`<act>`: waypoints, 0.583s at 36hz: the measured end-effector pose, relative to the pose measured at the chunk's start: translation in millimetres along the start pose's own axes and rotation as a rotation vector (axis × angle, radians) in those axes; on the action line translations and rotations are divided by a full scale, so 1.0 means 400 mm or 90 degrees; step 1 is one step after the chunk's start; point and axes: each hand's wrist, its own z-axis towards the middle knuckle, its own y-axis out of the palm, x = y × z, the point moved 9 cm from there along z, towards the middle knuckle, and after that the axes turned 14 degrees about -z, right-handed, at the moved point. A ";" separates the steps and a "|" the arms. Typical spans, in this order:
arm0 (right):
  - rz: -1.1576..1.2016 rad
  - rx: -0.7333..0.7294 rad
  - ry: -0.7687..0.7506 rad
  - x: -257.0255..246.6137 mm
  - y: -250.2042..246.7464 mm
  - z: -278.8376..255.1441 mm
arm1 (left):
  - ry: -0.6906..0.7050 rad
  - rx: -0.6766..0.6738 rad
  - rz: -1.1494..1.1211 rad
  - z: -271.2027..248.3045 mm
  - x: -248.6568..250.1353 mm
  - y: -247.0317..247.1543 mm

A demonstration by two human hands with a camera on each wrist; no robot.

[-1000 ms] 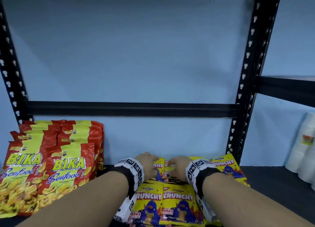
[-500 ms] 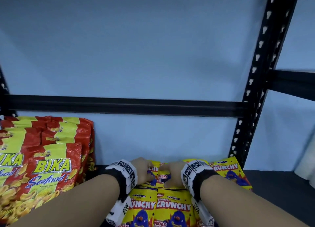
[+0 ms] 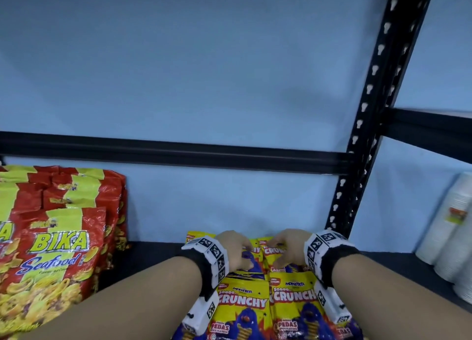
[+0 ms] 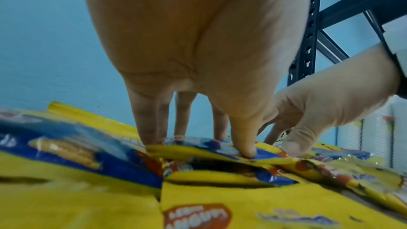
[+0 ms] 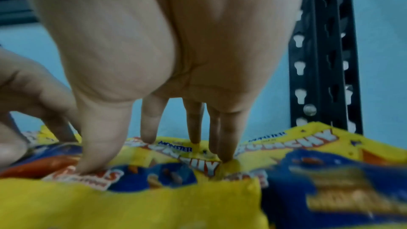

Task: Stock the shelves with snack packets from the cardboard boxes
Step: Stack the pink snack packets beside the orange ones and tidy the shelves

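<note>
Several yellow and blue Crunchy packets lie flat in rows on the dark shelf. Both hands are on the back row near the blue wall. My left hand presses down on a back packet with straight fingers and the thumb tip. My right hand does the same on the packet beside it, fingertips and thumb touching its top face. Neither hand wraps around a packet. Another Crunchy packet lies just right of the right hand.
Red and yellow Bika Seafood packets stand stacked at the left of the shelf. A black perforated upright rises just right of the hands, with a black cross beam behind. Stacked white cups stand on the neighbouring shelf.
Both hands have stayed on the back row of Crunchy packets and now sit slightly further apart with the fingers more spread. The head view has swung a little.
</note>
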 end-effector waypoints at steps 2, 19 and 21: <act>0.001 0.000 -0.003 -0.004 0.014 0.006 | -0.009 0.003 0.002 0.006 -0.006 0.006; -0.020 0.060 0.127 0.102 -0.054 -0.049 | -0.030 0.012 0.055 0.008 0.004 0.022; -0.073 0.008 0.168 0.134 -0.032 -0.053 | -0.027 0.012 0.060 0.008 0.005 0.023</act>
